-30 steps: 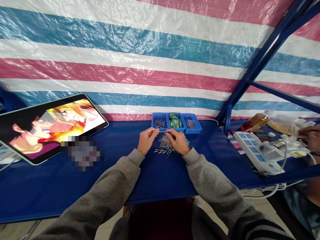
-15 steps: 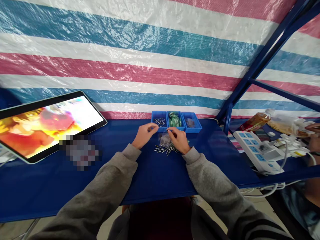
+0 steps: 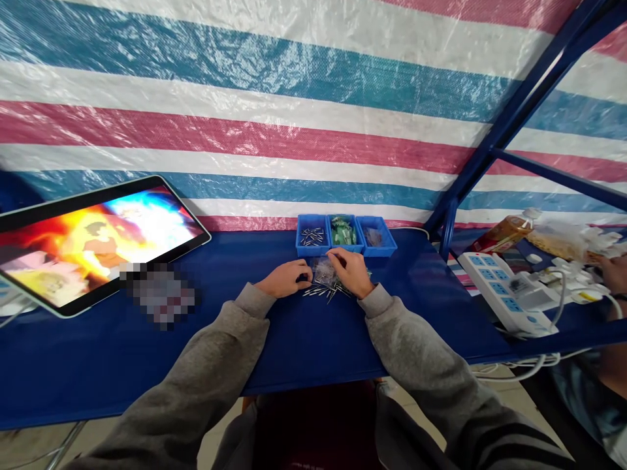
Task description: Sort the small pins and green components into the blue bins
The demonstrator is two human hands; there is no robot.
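My left hand [image 3: 288, 279] is low over the table, at the left edge of a loose pile of thin metal pins [image 3: 321, 291]. Its thumb and fingertips curl toward each other, closed around something too small to make out. My right hand [image 3: 353, 271] hovers at the pile's right side, thumb and forefinger pinched together above small clear plastic pieces [image 3: 324, 271]; anything between those fingertips is hidden. Just behind the hands stand three joined blue bins: the left bin [image 3: 313, 250] holds metal pins, the middle one green packets [image 3: 343, 232], the right one clear pieces [image 3: 374, 237].
A lit screen [image 3: 102, 241] leans at the left, beside a blurred patch [image 3: 164, 294]. On the right are a blue metal frame [image 3: 447, 225], a white power strip [image 3: 499, 287] with plugs and cables, and a bottle [image 3: 504, 234]. Another person's hand [image 3: 614, 273] shows at the far right.
My left hand has come down and toward me, from in front of the left bin to the pile's left edge. My right hand stays almost where it was, still pinched.
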